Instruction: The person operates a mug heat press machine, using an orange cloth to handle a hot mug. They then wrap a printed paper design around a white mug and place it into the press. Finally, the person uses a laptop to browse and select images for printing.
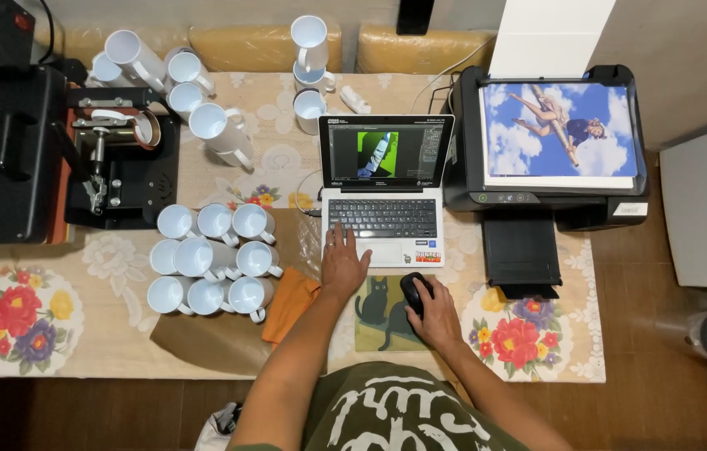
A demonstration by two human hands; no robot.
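Mouse sits under my right hand, fingers curled over it, on the cat-print pad. My left hand rests flat and spread on the laptop palm rest.

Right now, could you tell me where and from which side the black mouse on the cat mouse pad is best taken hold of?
Take the black mouse over its rounded back, from above and from the near edge of the table. It lies flat on the cat mouse pad with its long axis pointing toward the laptop, so its two narrow flanks suit a grip. The right hand covers it this way.
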